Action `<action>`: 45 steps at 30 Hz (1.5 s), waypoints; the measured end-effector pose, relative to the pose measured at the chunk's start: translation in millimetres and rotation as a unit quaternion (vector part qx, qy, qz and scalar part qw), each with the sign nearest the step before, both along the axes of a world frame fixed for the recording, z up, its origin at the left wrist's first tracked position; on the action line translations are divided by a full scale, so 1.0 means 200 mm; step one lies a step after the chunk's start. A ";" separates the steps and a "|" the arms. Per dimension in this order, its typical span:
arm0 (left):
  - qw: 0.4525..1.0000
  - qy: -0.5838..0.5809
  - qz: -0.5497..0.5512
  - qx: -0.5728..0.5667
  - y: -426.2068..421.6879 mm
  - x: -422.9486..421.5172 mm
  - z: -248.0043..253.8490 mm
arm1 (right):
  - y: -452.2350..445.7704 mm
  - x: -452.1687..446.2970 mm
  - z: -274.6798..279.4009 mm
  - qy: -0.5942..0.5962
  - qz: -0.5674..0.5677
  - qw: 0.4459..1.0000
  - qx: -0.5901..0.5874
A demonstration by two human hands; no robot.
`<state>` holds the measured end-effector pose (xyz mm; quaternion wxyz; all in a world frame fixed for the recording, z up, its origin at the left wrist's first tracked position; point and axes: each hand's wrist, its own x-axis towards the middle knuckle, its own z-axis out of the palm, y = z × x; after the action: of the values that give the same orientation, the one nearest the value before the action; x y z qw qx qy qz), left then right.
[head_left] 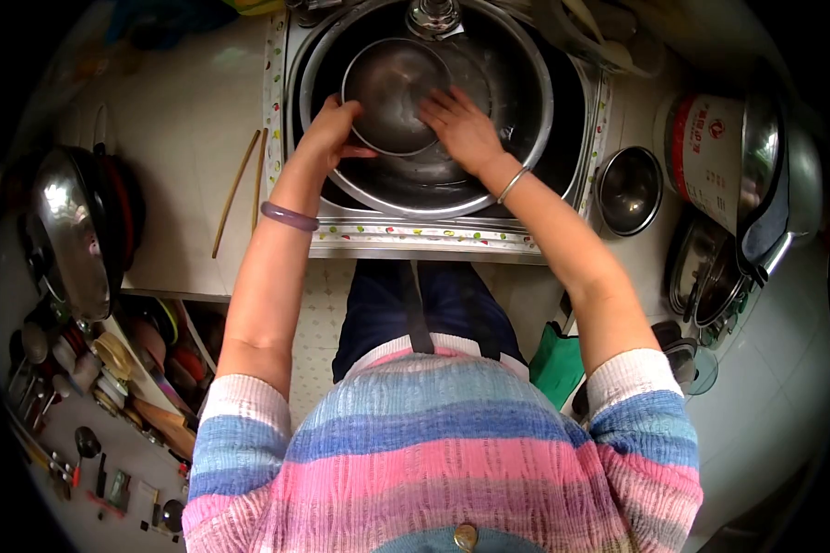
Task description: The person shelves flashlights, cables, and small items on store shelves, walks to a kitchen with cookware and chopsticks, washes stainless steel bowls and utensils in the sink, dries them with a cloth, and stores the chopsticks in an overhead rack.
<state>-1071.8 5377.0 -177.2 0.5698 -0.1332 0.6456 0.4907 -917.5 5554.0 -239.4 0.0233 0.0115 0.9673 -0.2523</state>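
Note:
A shiny metal bowl (387, 78) is tilted over a large metal basin (424, 205), which sits in the sink (585, 120). My left hand (335, 131) grips the bowl's near-left rim, thumb over the edge and fingers partly hidden underneath. Inside the bowl's right side, the stretched fingers of my right hand (464, 129) lie against its inner surface, their tips slightly blurred. Nothing shows in that right hand. Behind the bowl stands the tap (433, 17).
Two chopsticks (237, 194) lie left of the sink. At right are a small metal bowl (629, 191) and a white bucket (705, 157) with a red band. A pan with a lid (74, 235) stands at far left. Fruit-patterned trim (433, 238) edges the sink.

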 end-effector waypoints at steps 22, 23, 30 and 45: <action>0.963 0.149 0.215 0.069 0.04 0.30 0.01 | -0.18 0.05 0.10 -0.013 0.080 0.996 0.038; 0.971 0.158 0.167 0.059 0.03 0.28 0.04 | -0.07 0.04 0.10 -0.005 0.120 0.987 0.106; 0.994 0.096 0.051 0.033 0.04 0.19 0.13 | 0.24 -0.21 0.18 0.135 0.187 0.936 0.267; 0.975 0.070 0.195 0.083 0.03 0.24 0.02 | -0.21 -0.08 0.35 0.079 -0.147 0.976 -0.137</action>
<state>-1023.2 5383.1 -172.7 0.4260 -0.1739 0.6023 0.6524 -934.3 5511.3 -169.5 -0.0888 0.1306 0.9102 -0.3829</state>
